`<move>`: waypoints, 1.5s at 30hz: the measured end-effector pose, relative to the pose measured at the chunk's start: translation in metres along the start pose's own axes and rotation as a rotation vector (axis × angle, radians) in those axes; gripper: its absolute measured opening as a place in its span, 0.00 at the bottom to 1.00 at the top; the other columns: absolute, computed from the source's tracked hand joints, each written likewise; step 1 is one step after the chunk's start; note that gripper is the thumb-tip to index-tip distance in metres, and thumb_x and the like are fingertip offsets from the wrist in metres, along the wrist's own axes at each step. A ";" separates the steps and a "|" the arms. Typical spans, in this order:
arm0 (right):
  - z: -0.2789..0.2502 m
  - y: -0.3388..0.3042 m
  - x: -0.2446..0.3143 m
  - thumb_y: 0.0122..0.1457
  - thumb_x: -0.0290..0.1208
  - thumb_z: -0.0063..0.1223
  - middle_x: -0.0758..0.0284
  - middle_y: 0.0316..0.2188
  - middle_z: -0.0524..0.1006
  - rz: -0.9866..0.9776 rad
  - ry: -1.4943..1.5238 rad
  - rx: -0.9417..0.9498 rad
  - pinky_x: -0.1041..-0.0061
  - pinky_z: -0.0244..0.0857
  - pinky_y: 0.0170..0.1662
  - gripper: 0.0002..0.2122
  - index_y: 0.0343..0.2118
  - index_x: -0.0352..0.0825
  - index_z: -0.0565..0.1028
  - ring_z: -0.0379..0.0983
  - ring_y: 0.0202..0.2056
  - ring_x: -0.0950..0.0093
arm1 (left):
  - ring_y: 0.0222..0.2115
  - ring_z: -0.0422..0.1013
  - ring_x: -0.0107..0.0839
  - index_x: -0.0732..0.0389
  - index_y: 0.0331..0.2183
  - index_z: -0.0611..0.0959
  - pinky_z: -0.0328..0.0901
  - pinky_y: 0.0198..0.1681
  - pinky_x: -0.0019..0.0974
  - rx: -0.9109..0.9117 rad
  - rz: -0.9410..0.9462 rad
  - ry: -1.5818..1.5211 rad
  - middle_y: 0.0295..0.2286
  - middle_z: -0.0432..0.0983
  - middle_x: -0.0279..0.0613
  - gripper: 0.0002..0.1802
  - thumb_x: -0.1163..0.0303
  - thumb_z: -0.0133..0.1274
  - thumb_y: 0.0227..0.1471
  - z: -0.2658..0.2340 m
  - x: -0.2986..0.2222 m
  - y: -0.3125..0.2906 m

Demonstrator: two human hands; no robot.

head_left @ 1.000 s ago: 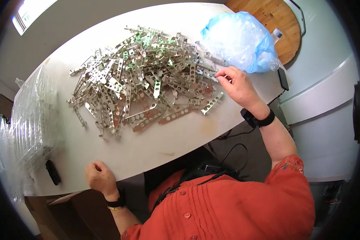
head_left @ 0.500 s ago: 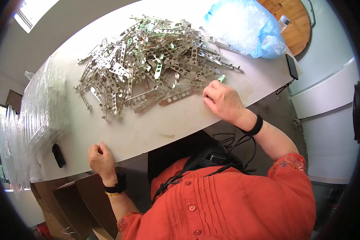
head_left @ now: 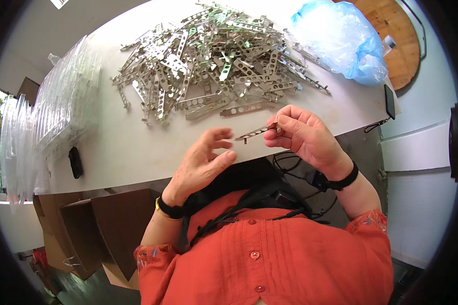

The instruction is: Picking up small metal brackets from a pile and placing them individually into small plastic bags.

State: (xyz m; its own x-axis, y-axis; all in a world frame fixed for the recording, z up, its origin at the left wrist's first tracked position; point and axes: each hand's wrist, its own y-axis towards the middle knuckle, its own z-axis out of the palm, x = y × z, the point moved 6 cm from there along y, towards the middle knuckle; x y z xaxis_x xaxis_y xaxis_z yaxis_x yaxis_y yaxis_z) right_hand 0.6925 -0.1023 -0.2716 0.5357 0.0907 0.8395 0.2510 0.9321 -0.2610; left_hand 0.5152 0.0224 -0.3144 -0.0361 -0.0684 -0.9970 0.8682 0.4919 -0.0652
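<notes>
A slim, holed, silvery bracket (head_left: 258, 131) is slanting over the pale tabletop (head_left: 137, 145), the right hand's (head_left: 314, 140) grip pinching its end, the left hand (head_left: 201, 163) hovering spread at eight o'clock. Heaped brackets (head_left: 257, 79) are lying toward eleven, a cardboard box (head_left: 127, 218) standing beyond eight.

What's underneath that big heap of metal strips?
The white table shows around the edges of the heap of metal strips. Farther in, strips overlap thickly, so whatever lies beneath them is covered and can't be seen.
</notes>
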 end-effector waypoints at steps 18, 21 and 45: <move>-0.037 0.023 -0.055 0.67 0.37 0.53 0.66 0.38 0.80 0.437 -0.062 0.227 0.80 0.73 0.34 0.09 0.38 0.35 0.75 0.78 0.32 0.80 | 0.19 0.75 0.30 0.68 0.42 0.78 0.72 0.20 0.32 -0.090 -0.347 -0.561 0.27 0.79 0.44 0.10 0.74 0.48 0.62 -0.027 0.045 -0.007; -0.044 0.026 -0.060 0.67 0.36 0.52 0.66 0.38 0.80 0.433 -0.042 0.216 0.81 0.73 0.33 0.09 0.38 0.35 0.75 0.78 0.32 0.80 | 0.23 0.77 0.31 0.69 0.44 0.75 0.75 0.24 0.33 -0.033 -0.354 -0.576 0.29 0.79 0.46 0.10 0.74 0.47 0.63 -0.027 0.042 -0.004; -0.037 0.030 -0.053 0.64 0.29 0.57 0.66 0.38 0.78 0.298 -0.028 0.187 0.78 0.75 0.41 0.10 0.46 0.34 0.73 0.79 0.36 0.77 | 0.30 0.78 0.29 0.67 0.42 0.77 0.77 0.35 0.34 -0.066 -0.266 -0.585 0.34 0.79 0.46 0.09 0.74 0.46 0.64 -0.028 0.042 -0.005</move>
State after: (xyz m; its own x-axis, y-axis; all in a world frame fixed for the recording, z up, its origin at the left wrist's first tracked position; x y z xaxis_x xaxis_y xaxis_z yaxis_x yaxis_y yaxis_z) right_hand 0.7018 -0.0920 -0.3421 0.5403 0.3754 0.7531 -0.0659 0.9111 -0.4068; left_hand 0.4954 0.0412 -0.3575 0.0464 -0.6478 -0.7604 0.8337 0.4444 -0.3277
